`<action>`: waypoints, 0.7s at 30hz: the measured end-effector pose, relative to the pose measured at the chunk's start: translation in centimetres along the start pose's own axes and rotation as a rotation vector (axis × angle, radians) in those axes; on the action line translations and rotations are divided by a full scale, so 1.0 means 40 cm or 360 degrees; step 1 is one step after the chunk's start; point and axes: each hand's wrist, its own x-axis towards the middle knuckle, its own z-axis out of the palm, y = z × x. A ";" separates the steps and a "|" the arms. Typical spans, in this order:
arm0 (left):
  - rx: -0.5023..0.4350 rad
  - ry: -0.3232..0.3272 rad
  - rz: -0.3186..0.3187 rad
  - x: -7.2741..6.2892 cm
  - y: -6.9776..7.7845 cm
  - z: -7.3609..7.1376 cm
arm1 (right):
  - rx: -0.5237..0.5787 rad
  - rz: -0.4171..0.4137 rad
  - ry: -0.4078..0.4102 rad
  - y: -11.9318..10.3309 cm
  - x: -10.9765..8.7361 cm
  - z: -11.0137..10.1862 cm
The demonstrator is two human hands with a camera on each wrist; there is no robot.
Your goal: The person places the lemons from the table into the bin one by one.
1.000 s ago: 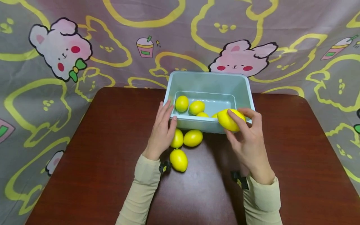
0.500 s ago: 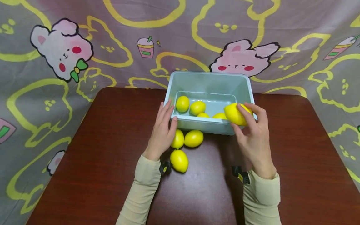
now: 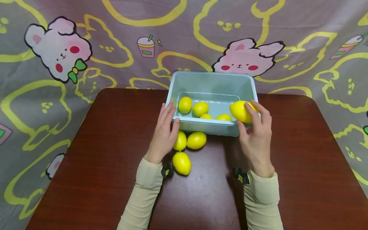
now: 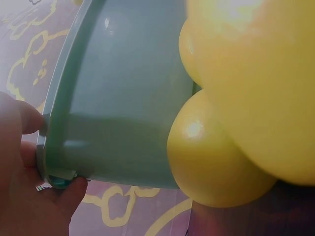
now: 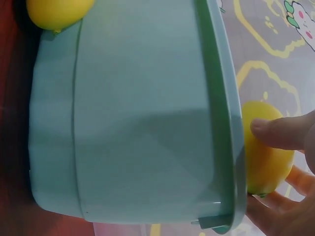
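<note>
In the head view my right hand [image 3: 256, 137] grips a yellow lemon [image 3: 241, 111], thumb on the near side and fingers over it. It holds the lemon above the front right corner of a pale blue-green plastic bin [image 3: 212, 120]. The right wrist view shows this lemon [image 5: 268, 152] beyond the bin's rim. My left hand [image 3: 162, 134] rests on the bin's front left corner, fingers along the side and thumb at the front rim. Several lemons lie inside, including one lemon [image 3: 185, 105] at the left; the front wall partly hides others.
Three lemons lie on the brown table [image 3: 95, 166] before the bin: one lemon [image 3: 196, 140] close to its front wall, one lemon [image 3: 180, 141] partly behind my left hand, and a nearer lemon [image 3: 181, 163]. A patterned cloth [image 3: 115, 38] hangs behind the bin.
My right hand has carried its lemon right and farther back, over the front rim. A lemon in the bin near the front is now more visible. My left hand stays at the corner.
</note>
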 end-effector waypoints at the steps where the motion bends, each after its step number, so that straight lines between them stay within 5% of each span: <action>1: 0.0000 0.0002 -0.0002 0.000 0.000 0.000 | 0.0000 0.0008 -0.0002 0.001 0.000 0.002; 21: 0.0001 0.0005 -0.0001 0.000 0.003 -0.002 | -0.0011 0.0005 -0.0034 0.005 0.000 0.023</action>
